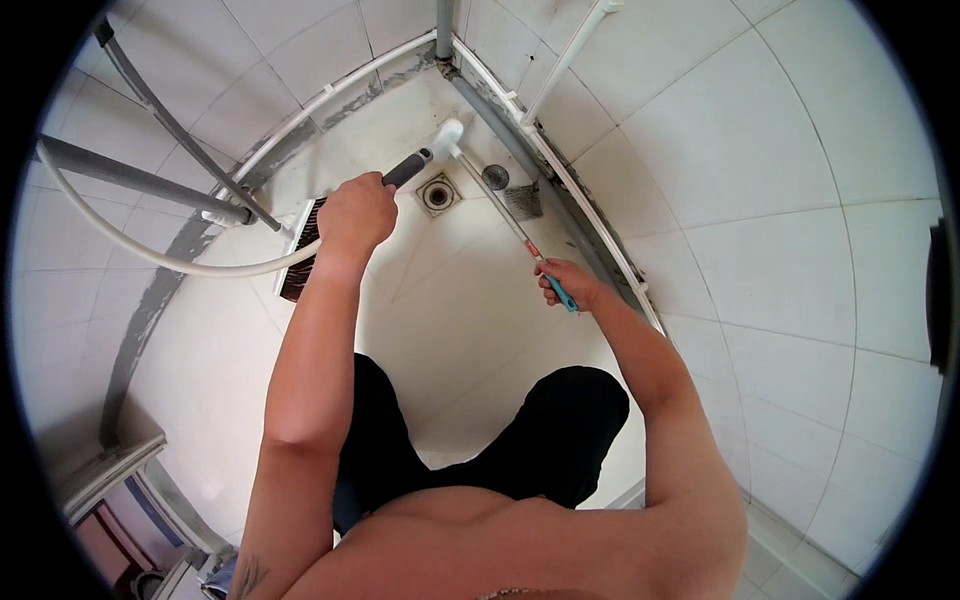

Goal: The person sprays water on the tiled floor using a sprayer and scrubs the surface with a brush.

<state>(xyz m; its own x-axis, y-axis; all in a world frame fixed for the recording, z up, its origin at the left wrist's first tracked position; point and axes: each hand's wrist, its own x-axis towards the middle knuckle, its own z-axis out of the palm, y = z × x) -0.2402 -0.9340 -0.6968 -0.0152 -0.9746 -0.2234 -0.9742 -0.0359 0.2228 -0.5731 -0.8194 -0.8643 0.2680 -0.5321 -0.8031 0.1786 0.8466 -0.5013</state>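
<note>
My left hand (355, 214) is closed around the grey handle of a hand shower (407, 170), stretched toward the far corner. A pale hose (180, 266) runs to this hand from the left. Lower on the right, my right hand (567, 285) grips the teal handle end of a long-handled brush (513, 219) with a thin metal rod. The rod slants up and left to a white end above the square floor drain (438, 196). There the tips of shower and brush overlap, and I cannot tell exactly where one stops.
A round dark strainer (495, 177) and a dark mesh piece (524, 203) lie right of the drain. Grey pipes (500, 130) follow the right wall's foot. A white-edged thing with a dark ribbed face (300, 272) stands left, below a grey pipe (140, 176). Tiled walls (740, 150) close in.
</note>
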